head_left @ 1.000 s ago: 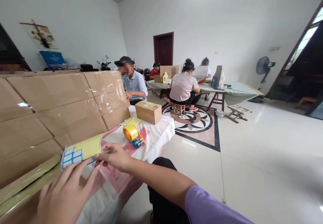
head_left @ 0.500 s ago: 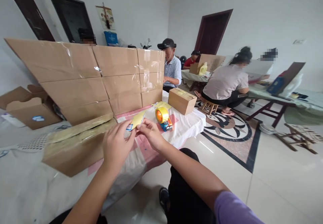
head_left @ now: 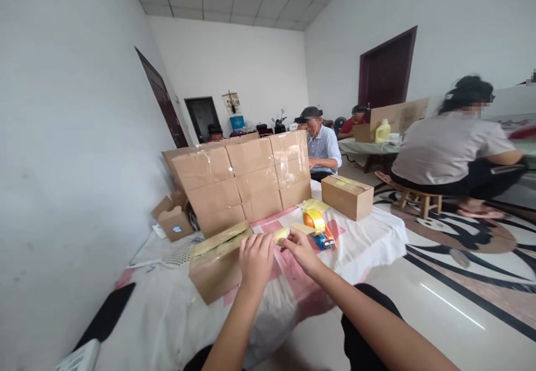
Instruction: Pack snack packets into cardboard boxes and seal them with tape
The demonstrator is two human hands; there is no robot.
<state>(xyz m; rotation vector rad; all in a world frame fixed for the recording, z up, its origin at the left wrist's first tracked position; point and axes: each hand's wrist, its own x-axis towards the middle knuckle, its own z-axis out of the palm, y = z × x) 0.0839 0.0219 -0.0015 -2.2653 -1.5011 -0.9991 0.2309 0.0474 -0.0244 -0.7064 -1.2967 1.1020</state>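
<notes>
White cloth (head_left: pixel 159 315) with pink patches, rumpled and hanging in loose folds, runs across the lower centre of the frame, where a snagging arm could drag whatever rests on it. On it at centre stands a wall of cardboard boxes (head_left: pixel 240 184), upright and three rows high; a hard bump could topple it. Clear tape glints across its smooth, flat brown faces. Behind its right edge, a co-worker in a light shirt (head_left: pixel 324 148) sits facing the table.

Left of centre, a long taped carton (head_left: pixel 211 268) lies just behind the left hand (head_left: pixel 256 256); a careless sweep of that wrist could shove it. Right of centre sits a smaller oblong box (head_left: pixel 347 198), sharp-cornered, its top seam taped. Near the right hand (head_left: pixel 299 248), an orange-and-blue tape dispenser (head_left: pixel 320 229) carries a glossy round yellow roll and could be knocked by a stray knuckle.

Between the hands, at centre, is a thin, curved yellow sheet (head_left: pixel 281 236): the right thumb and fingers pinch it, while the left fingers bend at its edge, their hold impossible to confirm. Uneven pressure could crease it.
</notes>
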